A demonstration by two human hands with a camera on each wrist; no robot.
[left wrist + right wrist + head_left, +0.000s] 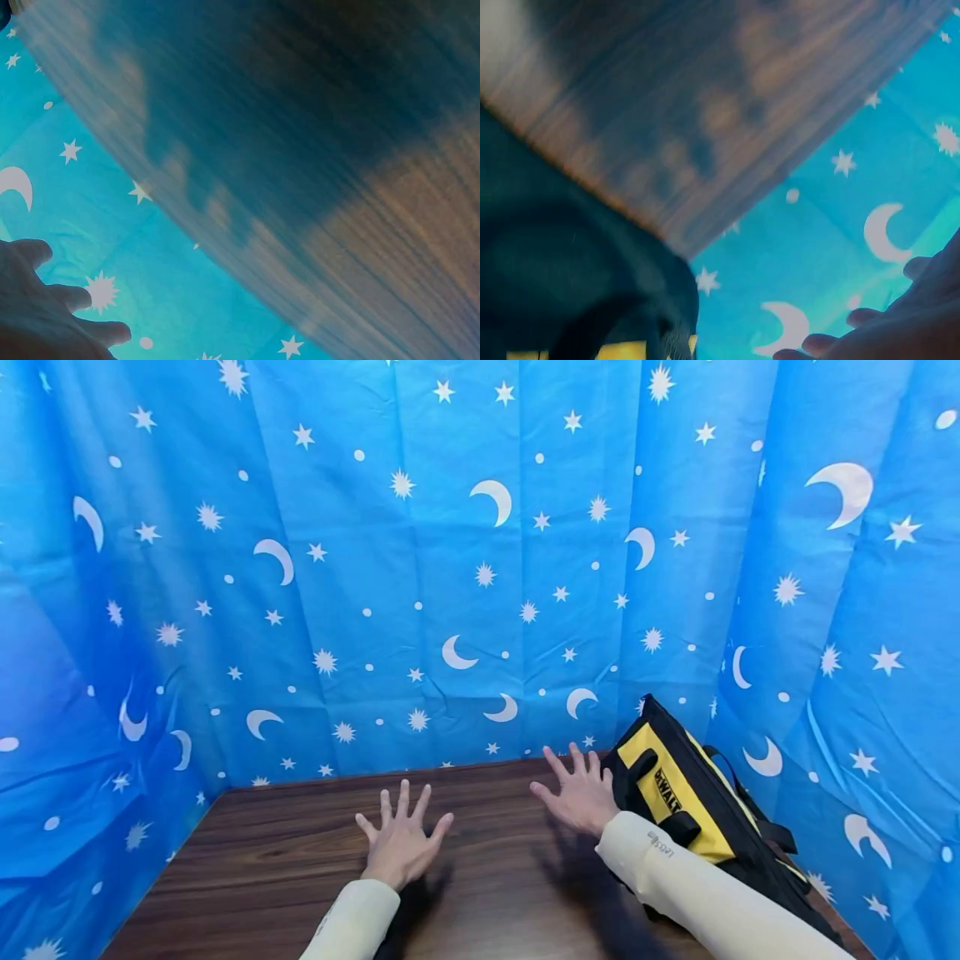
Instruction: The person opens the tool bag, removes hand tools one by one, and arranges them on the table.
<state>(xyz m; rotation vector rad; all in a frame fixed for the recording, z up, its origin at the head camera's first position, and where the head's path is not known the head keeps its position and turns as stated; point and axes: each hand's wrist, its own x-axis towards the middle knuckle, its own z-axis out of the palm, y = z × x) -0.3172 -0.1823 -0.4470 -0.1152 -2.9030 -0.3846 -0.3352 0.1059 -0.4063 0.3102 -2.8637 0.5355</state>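
Both hands are held out over the dark wooden table (pixel 300 860), fingers spread and nothing in them. The left hand (pixel 403 846) is palm down near the table's middle; its fingers (pixel 71 296) show at the lower left of the left wrist view. Further right, the right hand (pixel 579 793) is beside a black and yellow DeWalt tool bag (pixel 686 785), and its forearm overlaps the bag in the head view. In the right wrist view the fingers (pixel 821 345) appear at the lower right, with the bag's dark side (pixel 577 247) at the left.
A blue curtain (pixel 450 568) with white moons and stars hangs behind the table and along both sides. The bag stands at the table's right end, with black straps and handles. Shadows of both hands fall on the wood.
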